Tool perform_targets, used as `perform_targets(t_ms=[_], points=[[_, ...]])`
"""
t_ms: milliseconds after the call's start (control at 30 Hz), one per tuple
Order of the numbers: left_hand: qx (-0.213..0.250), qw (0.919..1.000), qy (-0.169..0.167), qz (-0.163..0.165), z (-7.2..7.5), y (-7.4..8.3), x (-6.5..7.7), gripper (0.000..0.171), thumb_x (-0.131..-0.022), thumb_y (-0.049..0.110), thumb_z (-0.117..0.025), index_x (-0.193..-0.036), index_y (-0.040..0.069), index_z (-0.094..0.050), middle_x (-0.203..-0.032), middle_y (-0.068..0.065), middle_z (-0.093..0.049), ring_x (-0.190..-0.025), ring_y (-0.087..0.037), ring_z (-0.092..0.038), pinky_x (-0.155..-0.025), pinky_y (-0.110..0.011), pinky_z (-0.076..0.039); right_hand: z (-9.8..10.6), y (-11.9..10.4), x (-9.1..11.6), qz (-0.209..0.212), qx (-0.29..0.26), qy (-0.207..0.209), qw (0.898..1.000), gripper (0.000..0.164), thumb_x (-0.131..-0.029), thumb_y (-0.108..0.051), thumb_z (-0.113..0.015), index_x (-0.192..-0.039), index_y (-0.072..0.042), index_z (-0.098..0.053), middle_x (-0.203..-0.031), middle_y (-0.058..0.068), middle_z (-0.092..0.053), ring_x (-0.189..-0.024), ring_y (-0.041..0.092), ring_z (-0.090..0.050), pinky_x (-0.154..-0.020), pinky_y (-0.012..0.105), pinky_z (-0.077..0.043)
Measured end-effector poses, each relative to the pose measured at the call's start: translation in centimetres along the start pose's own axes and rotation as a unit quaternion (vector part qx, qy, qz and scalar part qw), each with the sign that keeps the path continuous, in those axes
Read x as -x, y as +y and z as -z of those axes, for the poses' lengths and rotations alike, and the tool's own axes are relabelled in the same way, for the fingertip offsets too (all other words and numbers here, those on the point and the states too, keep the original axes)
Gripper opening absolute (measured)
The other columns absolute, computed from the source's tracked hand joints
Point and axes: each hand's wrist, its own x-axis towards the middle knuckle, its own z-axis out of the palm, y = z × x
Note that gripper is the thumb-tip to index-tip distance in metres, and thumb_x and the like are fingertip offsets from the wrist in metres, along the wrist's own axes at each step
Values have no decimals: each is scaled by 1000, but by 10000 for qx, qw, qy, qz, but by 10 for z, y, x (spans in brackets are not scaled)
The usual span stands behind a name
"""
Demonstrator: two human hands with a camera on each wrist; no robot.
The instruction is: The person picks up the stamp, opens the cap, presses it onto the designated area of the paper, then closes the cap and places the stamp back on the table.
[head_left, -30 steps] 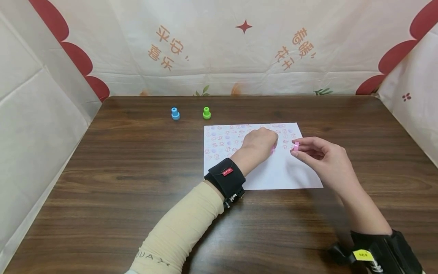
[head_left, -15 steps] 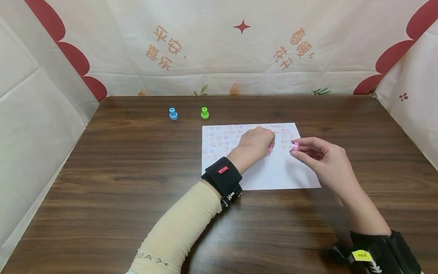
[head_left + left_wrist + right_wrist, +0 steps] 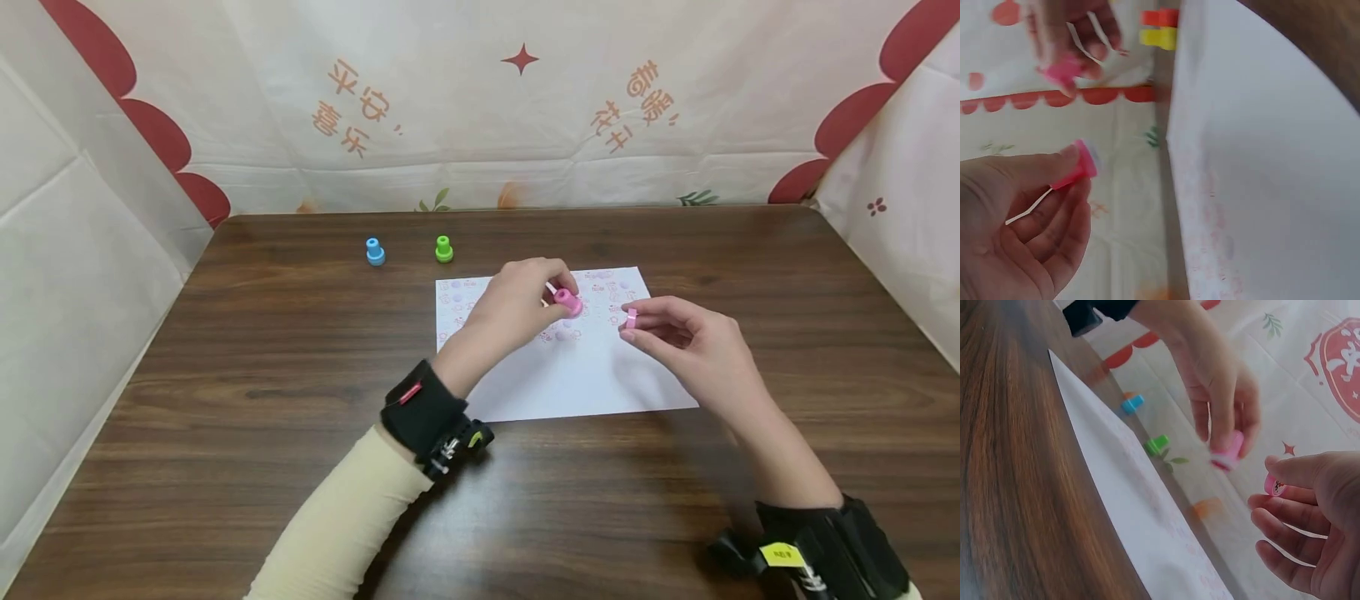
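Pink stamp, just one, over one paper sheet.
One blue stamp, one green stamp, the left hand pinching the pink stamp (likely light, stiff, slippery; best held by its narrow stem), the right hand pinching one pink cap; left wrist view adds one red piece, one yellow piece.

Uncapped pink stamp, tilted, pink cap held apart, partly printed white paper beneath

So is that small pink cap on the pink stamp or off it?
Off: the right hand pinches the cap, apart from the stamp in the left hand.
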Motion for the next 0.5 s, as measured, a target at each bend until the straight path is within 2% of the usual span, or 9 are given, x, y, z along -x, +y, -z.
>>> perform_targets(t_ms=[67, 200, 333, 500], points=[[572, 9982, 178, -99, 6, -3, 10, 21, -82, 26, -75, -98, 16, -67, -94, 4, -67, -85, -9, -61, -71, -27, -54, -2, -5, -1, 42, 28, -71, 10000, 35, -81, -34, -74, -110, -14, -68, -96, 7, -74, -80, 1, -64, -64, 3, -48], [1495, 9879, 382, -161, 13, -9, 29, 21, -80, 25, -77, -95, 15, -67, -95, 2, -68, -85, -10, -65, -73, -30, -57, -6, -16, -2, 186, 22, -185, 9997, 35, -81, -34, -75, -110, -16, -69, -94, 5, -75, -82, 8, -65, -64, 6, -49], [2038, 9776, 482, -182, 16, -16, 44, 21, -79, 19, -78, -95, 11, -67, -96, -1, -69, -84, -11, -67, -76, -33, -59, -11, -27, -1, 403, -104, -319, 9986, 35, -81, -31, -75, -111, -15, -69, -92, 4, -74, -82, 12, -65, -66, 10, -51], [2682, 9619, 469, -234, 18, -20, 59, 21, -79, 9, -77, -97, 6, -65, -100, -6, -67, -86, -11, -68, -78, -37, -60, -18, -40, 1, 678, -341, -422, 9962, 33, -80, -24, -77, -110, -14, -70, -91, 3, -75, -81, 10, -66, -68, 11, -51]])
